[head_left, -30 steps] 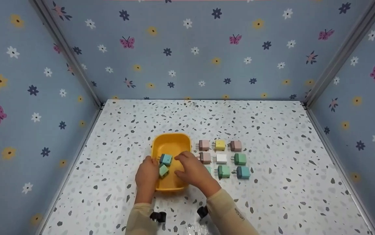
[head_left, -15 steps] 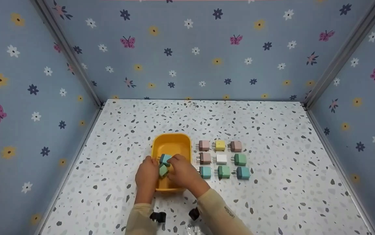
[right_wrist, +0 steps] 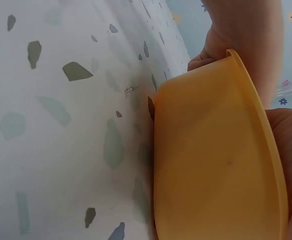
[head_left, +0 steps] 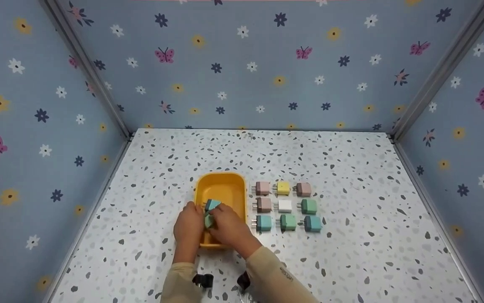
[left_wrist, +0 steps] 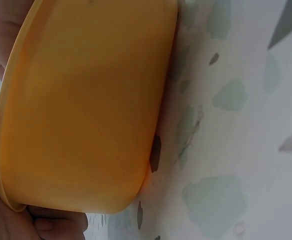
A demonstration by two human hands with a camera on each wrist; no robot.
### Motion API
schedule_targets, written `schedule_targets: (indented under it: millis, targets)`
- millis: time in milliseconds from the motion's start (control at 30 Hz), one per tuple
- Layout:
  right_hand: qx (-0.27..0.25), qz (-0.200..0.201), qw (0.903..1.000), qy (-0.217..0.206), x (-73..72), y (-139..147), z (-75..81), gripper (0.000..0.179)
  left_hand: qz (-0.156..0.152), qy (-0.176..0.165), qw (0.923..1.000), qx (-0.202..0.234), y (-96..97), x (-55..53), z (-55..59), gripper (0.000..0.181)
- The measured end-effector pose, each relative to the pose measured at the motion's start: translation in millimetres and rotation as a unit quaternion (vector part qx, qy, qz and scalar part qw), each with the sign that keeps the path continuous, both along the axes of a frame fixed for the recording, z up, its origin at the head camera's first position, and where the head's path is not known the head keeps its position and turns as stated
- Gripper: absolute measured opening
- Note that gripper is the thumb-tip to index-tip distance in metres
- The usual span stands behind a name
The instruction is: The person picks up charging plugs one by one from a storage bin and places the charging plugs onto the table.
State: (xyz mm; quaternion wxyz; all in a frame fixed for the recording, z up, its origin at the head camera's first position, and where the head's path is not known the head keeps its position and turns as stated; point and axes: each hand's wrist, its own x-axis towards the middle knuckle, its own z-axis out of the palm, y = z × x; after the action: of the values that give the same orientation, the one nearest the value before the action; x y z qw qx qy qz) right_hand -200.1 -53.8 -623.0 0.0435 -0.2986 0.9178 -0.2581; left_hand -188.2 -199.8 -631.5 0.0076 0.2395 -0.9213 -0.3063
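Note:
An orange plastic tub stands on the speckled table. My left hand grips its left rim, fingers curled over the wall, as the left wrist view also shows at the tub's edge. Inside the tub lie two plug-in chargers, a blue one and a green one. My right hand reaches into the tub and pinches the green charger between thumb and fingers. The blue charger sits just beyond those fingertips, partly covered by them. In the right wrist view, the tub wall hides my right fingertips.
Right of the tub, several chargers stand in three rows, prongs pointing left: pink, yellow, white, green and blue among them. Flowered blue panels enclose the table at the back and sides.
My right hand has moved left and slightly toward me inside the tub, from above its right side, past the blue charger, to the green one. My left hand stays on the rim.

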Motion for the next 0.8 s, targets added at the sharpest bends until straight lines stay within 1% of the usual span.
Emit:
schedule_targets:
  millis: [167, 300, 567, 800]
  targets:
    - [0.002, -0.004, 0.9997, -0.025, -2.3, -6.5, -1.8, 0.033, -0.002, 0.004, 1.0000, -0.001, -0.8, 0.0, -0.7, 0.032]
    - [0.005, -0.012, 0.9991, -0.040, -3.4, -10.9, -3.7, 0.035, -0.002, 0.010, 0.9999, 0.002, -0.6, 1.0, -0.9, 0.031]
    - [0.016, -0.015, 0.9995, -0.023, -4.7, -16.1, -3.7, 0.036, 0.000, 0.024, 0.9997, 0.007, -0.7, 0.2, -1.2, 0.031]
    - [0.028, -0.003, 0.9995, 0.011, -5.5, -19.2, -4.8, 0.031, -0.004, 0.021, 0.9998, 0.006, -1.8, -0.4, -1.8, 0.031]
